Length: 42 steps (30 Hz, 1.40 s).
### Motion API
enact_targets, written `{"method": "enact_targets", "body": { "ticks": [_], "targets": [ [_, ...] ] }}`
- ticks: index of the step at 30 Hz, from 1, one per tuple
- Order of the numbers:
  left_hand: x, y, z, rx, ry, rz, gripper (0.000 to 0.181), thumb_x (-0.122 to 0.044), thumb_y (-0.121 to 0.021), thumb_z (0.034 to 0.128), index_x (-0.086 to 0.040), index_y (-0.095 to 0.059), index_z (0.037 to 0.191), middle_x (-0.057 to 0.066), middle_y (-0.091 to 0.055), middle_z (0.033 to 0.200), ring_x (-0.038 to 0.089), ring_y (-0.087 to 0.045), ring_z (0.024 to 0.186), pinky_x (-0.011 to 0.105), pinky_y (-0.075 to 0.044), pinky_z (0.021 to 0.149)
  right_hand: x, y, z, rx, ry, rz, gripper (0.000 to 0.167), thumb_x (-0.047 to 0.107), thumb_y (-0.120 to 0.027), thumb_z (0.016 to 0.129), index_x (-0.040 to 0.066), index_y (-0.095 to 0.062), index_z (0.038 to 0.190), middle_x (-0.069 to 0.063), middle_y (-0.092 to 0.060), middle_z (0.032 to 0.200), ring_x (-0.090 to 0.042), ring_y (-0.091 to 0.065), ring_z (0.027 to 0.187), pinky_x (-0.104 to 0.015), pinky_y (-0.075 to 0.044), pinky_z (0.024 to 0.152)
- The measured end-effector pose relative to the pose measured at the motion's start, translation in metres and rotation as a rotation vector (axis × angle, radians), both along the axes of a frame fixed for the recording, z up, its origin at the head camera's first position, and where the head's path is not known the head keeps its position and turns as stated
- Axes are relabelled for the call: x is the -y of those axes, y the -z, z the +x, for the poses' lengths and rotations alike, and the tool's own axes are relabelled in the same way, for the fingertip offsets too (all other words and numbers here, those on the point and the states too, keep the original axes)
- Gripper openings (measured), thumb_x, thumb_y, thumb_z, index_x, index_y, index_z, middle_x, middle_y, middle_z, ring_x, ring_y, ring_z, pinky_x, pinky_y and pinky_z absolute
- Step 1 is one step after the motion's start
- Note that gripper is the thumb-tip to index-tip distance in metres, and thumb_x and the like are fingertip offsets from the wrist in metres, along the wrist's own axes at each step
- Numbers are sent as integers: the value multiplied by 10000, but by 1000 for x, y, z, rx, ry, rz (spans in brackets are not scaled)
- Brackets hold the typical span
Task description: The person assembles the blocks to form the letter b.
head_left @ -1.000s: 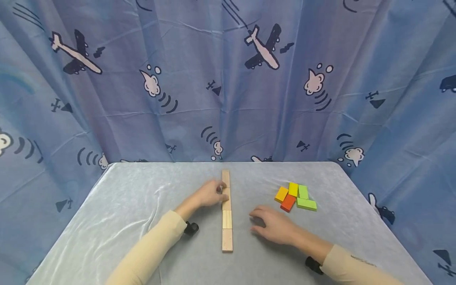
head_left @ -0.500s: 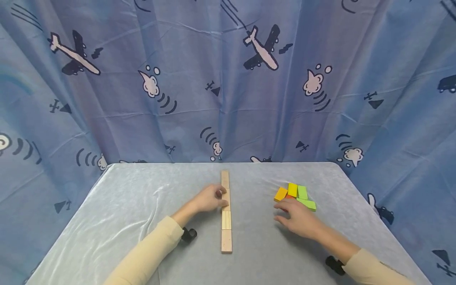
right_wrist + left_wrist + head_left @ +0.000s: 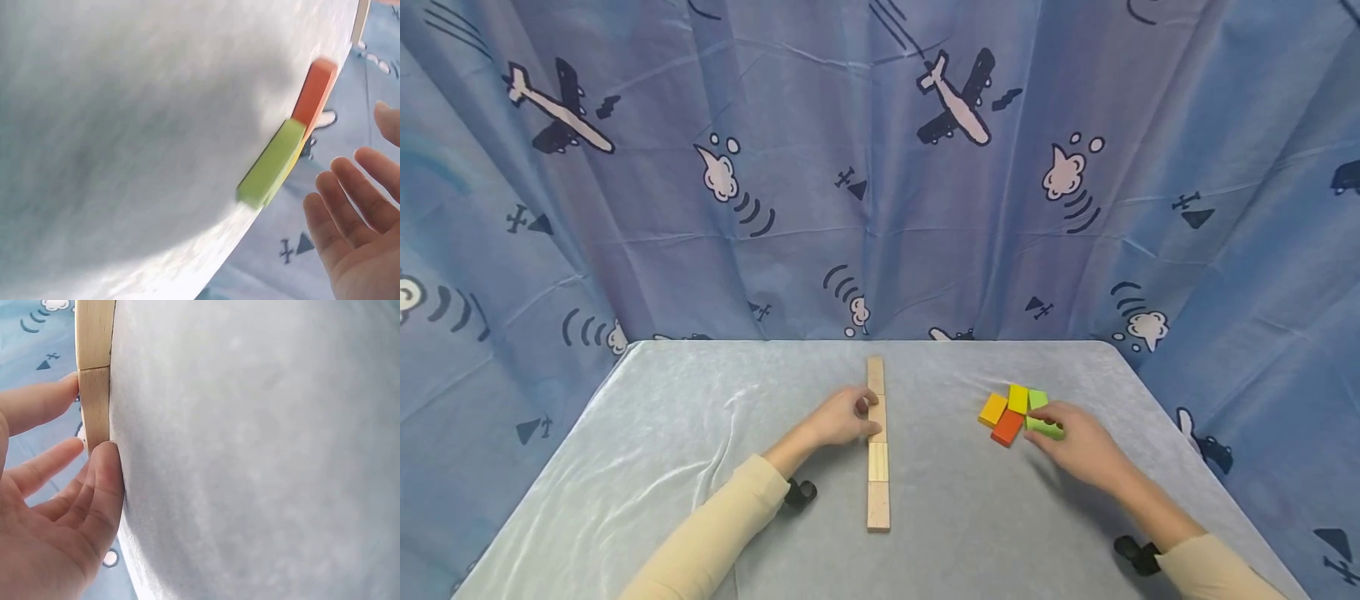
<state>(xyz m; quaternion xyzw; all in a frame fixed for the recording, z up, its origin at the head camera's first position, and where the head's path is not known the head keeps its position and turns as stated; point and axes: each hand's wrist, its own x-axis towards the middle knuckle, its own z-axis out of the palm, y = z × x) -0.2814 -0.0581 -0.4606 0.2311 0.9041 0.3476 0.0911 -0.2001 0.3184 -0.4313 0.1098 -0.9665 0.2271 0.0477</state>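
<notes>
In the head view my left hand (image 3: pixel 842 417) rests at the left side of a row of plain wooden blocks (image 3: pixel 878 504). Its thumb and fingertips touch the second block from the far end. The left wrist view shows the thumb and fingers spread along that wooden block (image 3: pixel 95 403), near its joint with a neighbour. My right hand (image 3: pixel 1086 446) hovers over the front light-green block (image 3: pixel 1036 427), thumb and fingers apart. In the right wrist view its fingers stand away from the green block (image 3: pixel 272 164), holding nothing.
Beside the green block lie an orange-red block (image 3: pixel 1007 427), a yellow-orange block (image 3: pixel 992 409), a yellow block (image 3: pixel 1018 398) and another light-green block (image 3: pixel 1037 400). All lie on a table with a pale cloth (image 3: pixel 700 417). A blue patterned curtain (image 3: pixel 805 167) hangs behind.
My right hand has moved right, from beside the wooden row, past the orange-red block, to above the front green block. The left hand has stayed at the row, shifting only slightly.
</notes>
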Motion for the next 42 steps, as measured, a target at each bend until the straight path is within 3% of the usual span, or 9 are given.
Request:
{"method": "enact_targets", "body": {
  "ticks": [18,30,42],
  "targets": [
    [-1,1,-1,8,6,14,405,-160,-810,857,-30,-635,1197,106,-624,1039,199,-574,877,358,-510,731,-48,19,-11,129,101,-77,539,318,-769,909,-80,-642,1249,-226,-672,1153,-351,-635,1012,-497,-549,830],
    [-1,2,-3,16,3,13,404,-166,-812,858,-48,-629,1198,102,-619,1048,202,-571,882,356,-505,733,-50,18,-21,191,136,-72,505,237,-802,867,-99,-656,1214,-197,-679,1082,-302,-612,955,-455,-522,795],
    [1,2,-4,19,7,15,413,-160,-813,853,-41,-626,1201,111,-623,1049,209,-575,872,364,-509,722,-50,16,-19,168,126,-89,459,245,-811,853,-69,-689,1165,-124,-675,1013,-250,-581,887,-358,-492,713]
  ]
}}
